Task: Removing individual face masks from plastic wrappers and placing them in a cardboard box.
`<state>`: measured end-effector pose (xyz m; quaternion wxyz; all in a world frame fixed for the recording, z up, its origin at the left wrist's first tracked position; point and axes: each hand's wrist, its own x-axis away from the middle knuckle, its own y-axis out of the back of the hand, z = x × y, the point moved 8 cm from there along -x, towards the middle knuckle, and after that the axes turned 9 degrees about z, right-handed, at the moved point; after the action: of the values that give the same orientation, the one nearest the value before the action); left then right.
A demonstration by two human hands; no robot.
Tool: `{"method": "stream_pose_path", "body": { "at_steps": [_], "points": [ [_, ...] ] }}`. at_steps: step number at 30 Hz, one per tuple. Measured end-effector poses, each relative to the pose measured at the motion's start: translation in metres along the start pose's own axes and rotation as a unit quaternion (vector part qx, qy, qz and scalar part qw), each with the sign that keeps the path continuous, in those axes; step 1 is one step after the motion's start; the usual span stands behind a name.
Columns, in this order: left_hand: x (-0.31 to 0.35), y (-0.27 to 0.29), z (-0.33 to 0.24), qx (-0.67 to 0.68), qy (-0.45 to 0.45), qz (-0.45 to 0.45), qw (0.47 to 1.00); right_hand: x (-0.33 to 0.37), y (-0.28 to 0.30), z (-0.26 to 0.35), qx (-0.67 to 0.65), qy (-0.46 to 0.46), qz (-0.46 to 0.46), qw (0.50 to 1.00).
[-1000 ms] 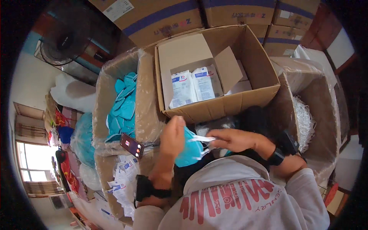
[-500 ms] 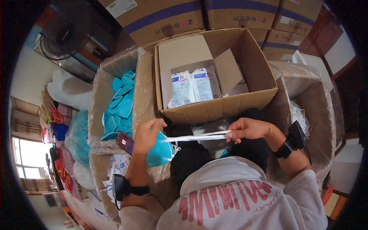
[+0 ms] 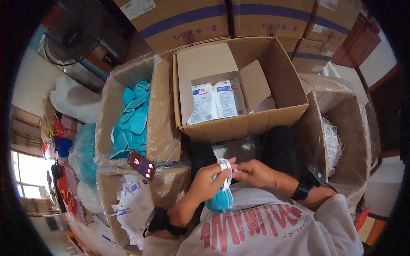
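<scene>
A teal face mask (image 3: 222, 199) hangs below my left hand (image 3: 207, 182), close to my shirt front. The left fingers are closed round it, and its white elastic straps (image 3: 226, 170) are bunched into a loop at the fingertips. My right hand (image 3: 256, 174) comes in from the other side, with fingers pinched at the straps; its fingertips almost touch the left ones. Exactly which piece of strap lies in the right fingers is partly hidden.
Ahead stands an open carton (image 3: 243, 130) with an inner box of white packets (image 3: 213, 102). Left, a lined carton holds teal masks (image 3: 132, 121); a phone (image 3: 142, 164) lies on its near edge, by loose wrappers (image 3: 130, 205). Right, another lined carton holds white elastic cords (image 3: 332, 147).
Both hands have come together toward my body. The straps, stretched straight between them before, are now gathered at the left fingers. The mask has moved right and nearer to me.
</scene>
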<state>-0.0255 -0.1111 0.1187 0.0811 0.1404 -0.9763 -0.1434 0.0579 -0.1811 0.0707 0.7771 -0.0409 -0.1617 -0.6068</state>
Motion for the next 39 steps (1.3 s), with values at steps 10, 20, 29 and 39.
{"method": "stream_pose_path", "body": {
  "at_steps": [10,20,29,39],
  "points": [
    [0.035,-0.039,0.055,-0.008,0.156,0.329,0.931,-0.003,-0.05,0.036,0.249,0.111,0.166,0.948],
    [0.053,-0.099,0.064,0.151,0.086,0.339,0.925,0.046,-0.035,0.042,0.273,0.042,0.351,0.895],
    [0.069,-0.107,0.073,0.194,0.125,0.282,0.931,0.104,-0.01,0.042,0.103,-0.027,0.396,0.912],
    [0.072,-0.084,0.055,0.178,0.194,0.251,0.931,0.147,0.082,0.011,0.019,-0.178,0.259,0.949]
  ]
}}
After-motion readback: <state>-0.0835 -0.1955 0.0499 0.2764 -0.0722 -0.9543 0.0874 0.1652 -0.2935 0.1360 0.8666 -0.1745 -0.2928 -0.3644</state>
